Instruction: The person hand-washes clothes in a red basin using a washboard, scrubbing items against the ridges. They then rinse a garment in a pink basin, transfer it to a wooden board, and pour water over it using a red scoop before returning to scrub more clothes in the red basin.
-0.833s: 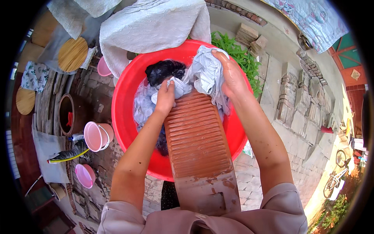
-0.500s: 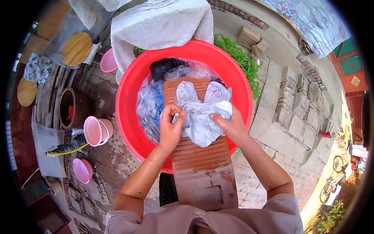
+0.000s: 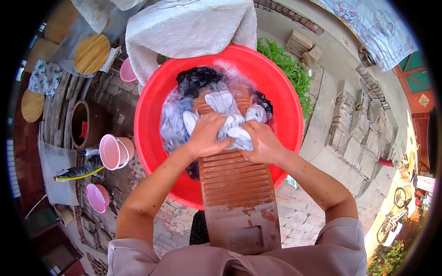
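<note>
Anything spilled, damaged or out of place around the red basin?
Nothing stands out. Left hand and right hand hold the white cloth bunched on the washboard; suds lie inside the red basin.

Wrinkled cloth point(image 3: 222, 101), glossy ridged washboard point(image 3: 237, 181)

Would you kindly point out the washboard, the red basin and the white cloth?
Washboard point(image 3: 238, 188): head view, ridged face.
Red basin point(image 3: 290, 110): head view, right wall.
White cloth point(image 3: 238, 132): head view, bunched middle.

no legible txt, no readable nos., no clear labels/signs
</note>
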Available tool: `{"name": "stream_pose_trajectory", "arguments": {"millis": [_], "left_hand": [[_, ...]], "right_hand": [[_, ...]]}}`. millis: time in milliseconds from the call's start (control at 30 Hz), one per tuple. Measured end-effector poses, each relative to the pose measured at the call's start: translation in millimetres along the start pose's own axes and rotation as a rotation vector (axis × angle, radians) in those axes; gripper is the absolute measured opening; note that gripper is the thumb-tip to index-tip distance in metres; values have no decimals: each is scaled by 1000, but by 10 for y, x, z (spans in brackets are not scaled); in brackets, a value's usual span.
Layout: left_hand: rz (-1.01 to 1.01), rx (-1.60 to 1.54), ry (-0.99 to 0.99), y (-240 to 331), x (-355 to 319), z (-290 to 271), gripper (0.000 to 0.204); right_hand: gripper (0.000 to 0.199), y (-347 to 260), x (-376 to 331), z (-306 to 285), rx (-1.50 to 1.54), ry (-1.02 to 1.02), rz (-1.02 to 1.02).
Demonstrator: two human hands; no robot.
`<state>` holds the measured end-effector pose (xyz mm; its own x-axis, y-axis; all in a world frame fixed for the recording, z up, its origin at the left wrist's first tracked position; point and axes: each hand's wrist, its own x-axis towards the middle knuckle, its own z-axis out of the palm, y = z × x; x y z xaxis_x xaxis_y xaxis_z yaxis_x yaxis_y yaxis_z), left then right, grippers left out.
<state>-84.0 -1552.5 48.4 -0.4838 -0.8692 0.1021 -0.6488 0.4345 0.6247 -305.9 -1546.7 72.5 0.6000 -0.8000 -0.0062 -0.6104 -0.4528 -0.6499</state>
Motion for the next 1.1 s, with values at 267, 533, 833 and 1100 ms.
{"name": "stream_pose_trajectory", "arguments": {"millis": [267,533,833,1100], "left_hand": [[-459,-107,222,-15,425,209,22],[-263,-136,-8,132,-36,11,43],[-370,-66,622,-298,695,362,25],[-39,-374,-58,631,-390,-301,51]], "right_hand": [[64,31,523,142,-94,270,20],[62,-28,181,-264,144,-193,20],[66,375,798,233,-223,261,46],[64,-540,-316,-443,46,-232,-94]]}}
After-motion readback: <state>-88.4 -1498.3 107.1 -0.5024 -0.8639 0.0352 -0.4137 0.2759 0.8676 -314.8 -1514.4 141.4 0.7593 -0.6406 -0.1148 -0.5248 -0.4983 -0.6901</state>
